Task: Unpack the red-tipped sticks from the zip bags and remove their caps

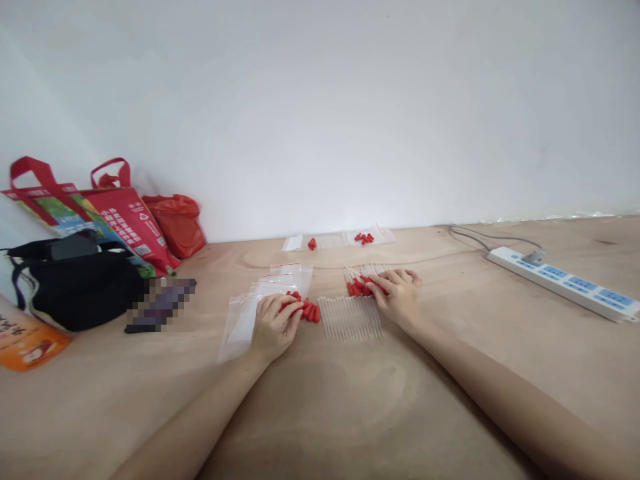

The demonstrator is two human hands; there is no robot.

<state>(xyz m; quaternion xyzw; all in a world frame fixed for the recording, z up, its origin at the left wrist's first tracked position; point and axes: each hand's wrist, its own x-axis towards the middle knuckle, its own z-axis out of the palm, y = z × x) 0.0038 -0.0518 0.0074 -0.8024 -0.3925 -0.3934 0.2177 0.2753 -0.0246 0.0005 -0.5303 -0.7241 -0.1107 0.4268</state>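
Btwn the L hand [275,327] and the R hand [400,293], on the pale brown wooden bench [310,413]: a flat row of slender, clear, straight tubes [350,320], glass or stiff plastic (cannot tell), laid side by side. Hands well apart from each other. L hand: fingers curled at the near side of a heap of small red teardrop-shaped bulbs, rubbery-looking [311,313]; R hand: fingers bent over a second heap of like red bulbs [356,288], which lies by another row of clear tubes [381,268] just beyond the first. Whether either hand pinches a single bulb: cannot tell, fingertips partly hidden.

Handling (judged): bulbs prob. light, soft & squeezable, apt to roll; best taken singly, thumb & forefinger, round the wide end. Tubes prob. light, stiff, slippery, poss. brittle; hold near one end, w/ little pressure, no bending.

Surroundings: clear zip bags w/ red seal lines [243,320] fanned out just L of the L hand; white power strip w/ blue socket panels [565,283] well to the R of the R hand.
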